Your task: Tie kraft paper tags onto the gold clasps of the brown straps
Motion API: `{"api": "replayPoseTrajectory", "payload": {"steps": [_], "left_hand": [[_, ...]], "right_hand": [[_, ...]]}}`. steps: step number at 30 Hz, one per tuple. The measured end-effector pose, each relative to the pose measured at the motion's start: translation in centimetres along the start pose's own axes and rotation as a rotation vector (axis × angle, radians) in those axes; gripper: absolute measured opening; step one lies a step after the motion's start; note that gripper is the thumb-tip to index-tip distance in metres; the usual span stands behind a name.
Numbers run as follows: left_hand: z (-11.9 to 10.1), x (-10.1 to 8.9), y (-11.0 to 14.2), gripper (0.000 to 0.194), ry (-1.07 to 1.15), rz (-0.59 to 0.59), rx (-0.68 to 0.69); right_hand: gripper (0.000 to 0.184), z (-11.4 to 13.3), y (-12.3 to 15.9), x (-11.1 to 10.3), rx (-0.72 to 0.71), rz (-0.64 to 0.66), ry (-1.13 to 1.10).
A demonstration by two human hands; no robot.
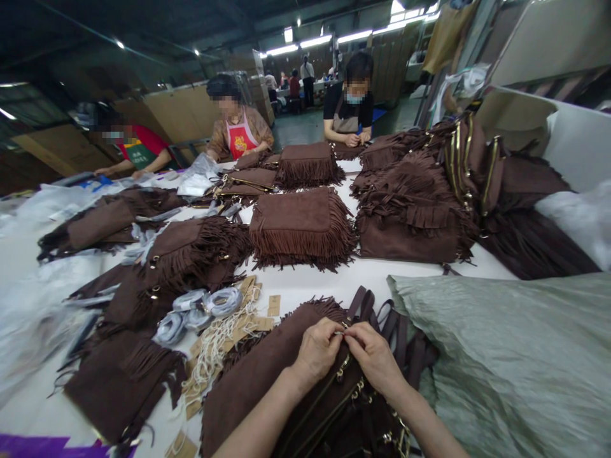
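Right in front of me lies a dark brown fringed bag (pixel 267 356), with gold zips and metal clasps along its right side. My left hand (pixel 319 348) and my right hand (pixel 375 356) meet at the bag's upper edge, thumbs and fingertips pinched together. Between them is a small metallic piece, too small to name. Dark brown straps (pixel 396 327) spread out just beyond my right hand. To the left of the bag lie tan paper tags (pixel 248 289) with white strings (pixel 217 340).
Stacks of brown fringed bags (pixel 293 213) cover the table's middle and right. Coiled wrapped straps (pixel 224 301) lie at left, near clear plastic (pixel 35 299). A grey-green plastic sheet (pixel 515 350) drapes at right. Three people sit across the table; one wears a red apron (pixel 242 138).
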State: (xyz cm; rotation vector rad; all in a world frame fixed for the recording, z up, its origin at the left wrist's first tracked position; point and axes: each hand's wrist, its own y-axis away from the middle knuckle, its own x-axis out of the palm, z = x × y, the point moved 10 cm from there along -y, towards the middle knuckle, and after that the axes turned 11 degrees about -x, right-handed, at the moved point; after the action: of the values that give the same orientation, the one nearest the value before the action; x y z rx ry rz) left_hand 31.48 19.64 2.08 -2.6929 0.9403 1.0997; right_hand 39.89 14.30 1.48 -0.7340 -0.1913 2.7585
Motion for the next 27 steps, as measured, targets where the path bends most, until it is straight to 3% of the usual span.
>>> {"api": "replayPoseTrajectory", "payload": {"steps": [7,12,15,21,27], "left_hand": [[0.0,0.0,-0.1,0.019,-0.13,-0.045,-0.007],[-0.2,-0.6,0.0,0.016,-0.106,-0.031,-0.084],[0.3,-0.6,-0.2,0.011,0.142,0.019,-0.174],[3.1,1.1,-0.2,0.005,0.955,0.144,-0.508],[3.6,0.5,0.1,0.002,1.139,0.122,-0.548]], "right_hand": [[0.017,0.2,0.2,-0.2,-0.018,-0.011,0.04],[0.017,0.7,0.3,0.0,-0.051,0.003,0.115],[0.018,0.6,0.5,0.1,-0.036,0.037,0.12],[0.014,-0.5,1.0,-0.2,0.062,0.129,0.035],[0.015,-1.8,1.6,-0.3,0.108,0.169,0.093]]}}
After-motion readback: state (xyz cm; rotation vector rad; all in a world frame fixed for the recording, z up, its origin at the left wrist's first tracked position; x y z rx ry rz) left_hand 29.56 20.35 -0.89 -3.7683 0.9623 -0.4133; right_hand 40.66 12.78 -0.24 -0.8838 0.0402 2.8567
